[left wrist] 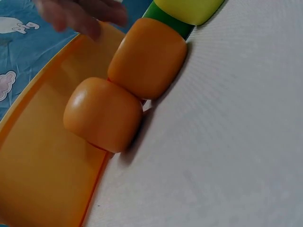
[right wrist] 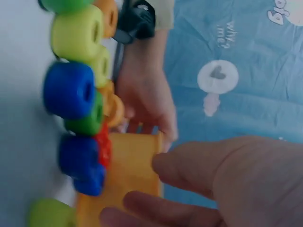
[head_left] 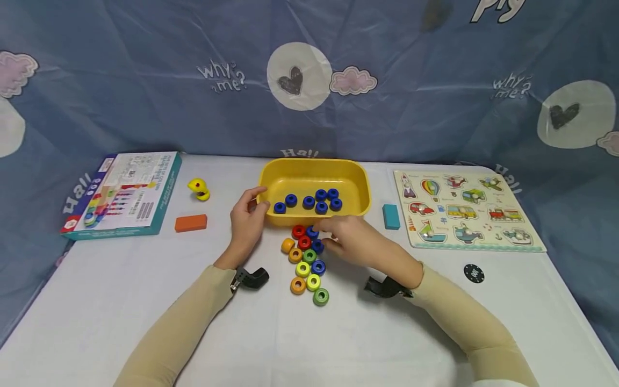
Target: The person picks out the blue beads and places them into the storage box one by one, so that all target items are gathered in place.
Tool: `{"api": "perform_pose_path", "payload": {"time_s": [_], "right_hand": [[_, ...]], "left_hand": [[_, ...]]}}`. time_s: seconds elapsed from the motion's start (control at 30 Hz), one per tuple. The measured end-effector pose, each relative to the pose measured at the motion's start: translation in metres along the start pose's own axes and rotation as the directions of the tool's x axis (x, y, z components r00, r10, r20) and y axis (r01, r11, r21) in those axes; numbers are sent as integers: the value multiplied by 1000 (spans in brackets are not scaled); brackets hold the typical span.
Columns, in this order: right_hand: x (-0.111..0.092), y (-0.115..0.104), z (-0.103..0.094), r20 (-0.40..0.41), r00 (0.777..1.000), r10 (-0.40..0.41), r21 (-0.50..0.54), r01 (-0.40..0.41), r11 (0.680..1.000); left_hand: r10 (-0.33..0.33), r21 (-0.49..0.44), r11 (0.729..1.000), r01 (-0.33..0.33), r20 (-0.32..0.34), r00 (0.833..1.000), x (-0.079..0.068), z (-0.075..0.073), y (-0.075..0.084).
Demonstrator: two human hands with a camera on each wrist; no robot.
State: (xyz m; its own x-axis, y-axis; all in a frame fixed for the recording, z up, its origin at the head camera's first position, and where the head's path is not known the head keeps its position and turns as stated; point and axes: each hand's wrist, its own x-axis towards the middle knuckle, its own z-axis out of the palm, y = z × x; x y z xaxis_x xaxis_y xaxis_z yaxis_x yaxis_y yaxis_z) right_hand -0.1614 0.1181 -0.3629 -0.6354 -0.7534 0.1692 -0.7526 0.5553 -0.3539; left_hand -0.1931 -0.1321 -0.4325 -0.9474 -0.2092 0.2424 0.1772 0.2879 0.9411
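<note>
My left hand [head_left: 246, 223] holds the left end of a yellow tray [head_left: 314, 167], fingers and thumb at its rim. Inside the tray lie several blue beads [head_left: 308, 202]. Just in front of it, loose beads sit in a cluster: red [head_left: 298, 231], orange [head_left: 297, 285], yellow [head_left: 302, 269], green [head_left: 321, 296] and blue [head_left: 318, 267]. My right hand [head_left: 350, 240] reaches in from the right, fingertips beside the blue beads nearest the tray. In the right wrist view its thumb [right wrist: 189, 165] and fingers are spread apart, with nothing visible between them.
Left of the tray are a boxed toy set [head_left: 128, 188], a yellow duck figure [head_left: 199, 188] and an orange block [head_left: 191, 223]. To the right stand a teal block [head_left: 391, 216], a wooden picture puzzle [head_left: 466, 212] and a black disc [head_left: 474, 273]. A patterned blue cloth [head_left: 411, 123] hangs behind.
</note>
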Motion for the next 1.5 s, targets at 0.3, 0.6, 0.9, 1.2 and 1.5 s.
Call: {"api": "perform_pose_path", "payload": {"time_s": [0.3,0.6,0.9,1.2,1.5], "right_hand": [[2,10,25,78,997,8,-49,-4,999],[3,12,27,62,998,5,-47,-2,999],[5,-5,-14,-24,999,-28,-17,28,999],[41,35,-40,-127,939,320,-15,-325,946],[55,65,-11,-83,871,485,-203,-491,847]], "left_hand": [[-2,-8,1000,2,-3,1000,0,1,1],[3,4,1000,-3,3,1000,0,2,1],[-7,6,1000,7,-3,1000,0,3,0],[-18,3,1000,18,3,1000,-1,4,0],[8,2,1000,-8,5,1000,1,2,-1]]}}
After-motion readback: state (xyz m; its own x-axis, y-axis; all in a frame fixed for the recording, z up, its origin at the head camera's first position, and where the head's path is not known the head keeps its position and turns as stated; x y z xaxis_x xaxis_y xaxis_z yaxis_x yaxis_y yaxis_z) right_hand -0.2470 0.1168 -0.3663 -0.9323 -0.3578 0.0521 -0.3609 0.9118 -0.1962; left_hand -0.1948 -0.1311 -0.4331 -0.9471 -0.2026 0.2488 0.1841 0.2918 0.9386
